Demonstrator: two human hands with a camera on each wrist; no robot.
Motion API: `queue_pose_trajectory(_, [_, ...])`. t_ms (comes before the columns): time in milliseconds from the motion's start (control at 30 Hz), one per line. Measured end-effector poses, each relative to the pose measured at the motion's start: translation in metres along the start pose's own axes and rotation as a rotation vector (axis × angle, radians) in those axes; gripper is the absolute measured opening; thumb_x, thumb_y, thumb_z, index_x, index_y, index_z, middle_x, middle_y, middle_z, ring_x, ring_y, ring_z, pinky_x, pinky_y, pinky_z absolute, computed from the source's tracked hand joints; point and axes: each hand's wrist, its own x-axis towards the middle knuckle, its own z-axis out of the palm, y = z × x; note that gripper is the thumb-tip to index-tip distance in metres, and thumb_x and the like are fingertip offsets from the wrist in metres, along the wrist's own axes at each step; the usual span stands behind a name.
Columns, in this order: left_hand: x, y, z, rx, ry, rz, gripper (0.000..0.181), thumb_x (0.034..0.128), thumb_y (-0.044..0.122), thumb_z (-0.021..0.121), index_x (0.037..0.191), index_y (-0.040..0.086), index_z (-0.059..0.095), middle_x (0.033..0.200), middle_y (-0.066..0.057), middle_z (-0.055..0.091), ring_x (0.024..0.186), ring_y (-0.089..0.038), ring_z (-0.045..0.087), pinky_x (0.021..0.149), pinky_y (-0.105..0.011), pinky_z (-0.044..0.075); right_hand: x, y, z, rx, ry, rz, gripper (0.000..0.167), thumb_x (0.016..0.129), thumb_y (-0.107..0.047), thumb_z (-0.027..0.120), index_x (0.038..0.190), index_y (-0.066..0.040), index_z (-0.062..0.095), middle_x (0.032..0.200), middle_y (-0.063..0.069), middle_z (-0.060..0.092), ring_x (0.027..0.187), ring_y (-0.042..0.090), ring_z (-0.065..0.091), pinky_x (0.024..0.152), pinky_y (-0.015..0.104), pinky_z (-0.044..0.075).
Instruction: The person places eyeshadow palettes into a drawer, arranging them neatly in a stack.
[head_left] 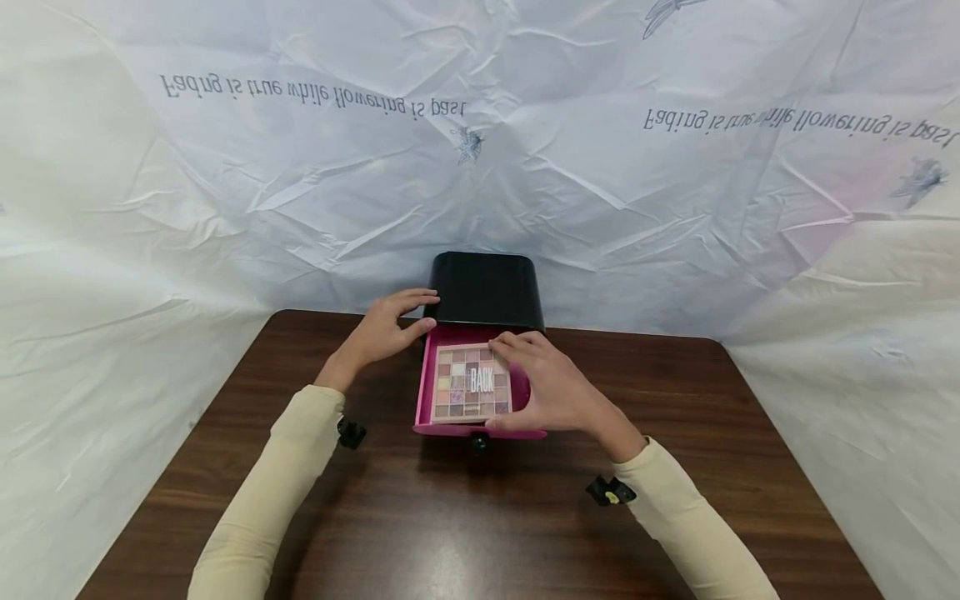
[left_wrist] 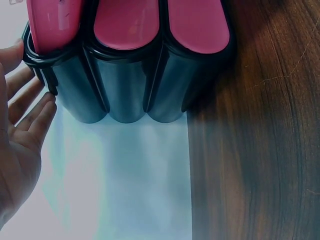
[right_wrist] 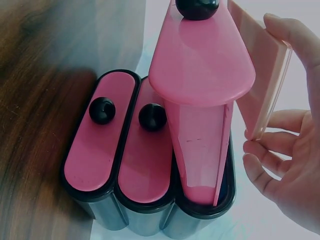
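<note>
In the head view, an eyeshadow palette (head_left: pixel 465 392) with a clear lid lettered "BACK" lies over the pulled-out pink drawer (head_left: pixel 519 390). My right hand (head_left: pixel 558 387) grips it by the right side, thumb at the near edge and fingers at the far one. From the right wrist view, the palette (right_wrist: pixel 261 75) is seen edge-on above the drawer's rim. My left hand (head_left: pixel 378 332) is at the left side of the black drawer unit (head_left: pixel 487 287), fingers extended. In the left wrist view, its fingertips touch the unit's upper edge.
Two lower pink drawers (right_wrist: pixel 102 145) with black knobs are pushed in. The unit stands at the back of a dark wooden table (head_left: pixel 450 533), against white printed sheeting (head_left: pixel 360 183). A wrist camera (head_left: pixel 611 492) is strapped to each sleeve.
</note>
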Motion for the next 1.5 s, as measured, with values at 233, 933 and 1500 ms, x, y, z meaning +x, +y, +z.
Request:
queue_pose_trajectory(233, [-0.0004,0.0004,0.0008,0.0,0.007,0.002,0.048,0.1003,0.035,0.068,0.142,0.013,0.062,0.148,-0.008,0.056,0.133,-0.031,0.056,0.111,-0.053,0.043,-0.0024,0.0003,0.0007,0.005,-0.023,0.022,0.107,0.07,-0.069,0.08,0.154,-0.011,0.048,0.158,0.011,0.045,0.137,0.025,0.04,0.109,0.054,0.046])
queue_pose_trajectory(933, [-0.0009,0.0006,-0.0002,-0.01,-0.002,0.002,0.049,0.1006,0.036,0.067,0.143,0.013,0.061,0.15,-0.008,0.054,0.135,-0.031,0.055,0.112,-0.053,0.043,-0.0029,-0.0035,-0.0008,-0.077,-0.024,-0.051,0.1,0.073,-0.07,0.08,0.149,-0.01,0.055,0.147,0.002,0.058,0.126,0.02,0.047,0.103,0.045,0.05])
queue_pose_trajectory(1500, [0.0001,0.0003,0.0006,-0.025,0.012,0.026,0.049,0.1005,0.037,0.067,0.142,0.011,0.062,0.148,-0.009,0.056,0.133,-0.032,0.056,0.111,-0.052,0.044,-0.0097,-0.0025,0.0085,0.014,0.082,-0.16,0.074,0.078,-0.055,0.085,0.136,-0.013,0.067,0.14,-0.001,0.064,0.12,0.017,0.051,0.099,0.041,0.054])
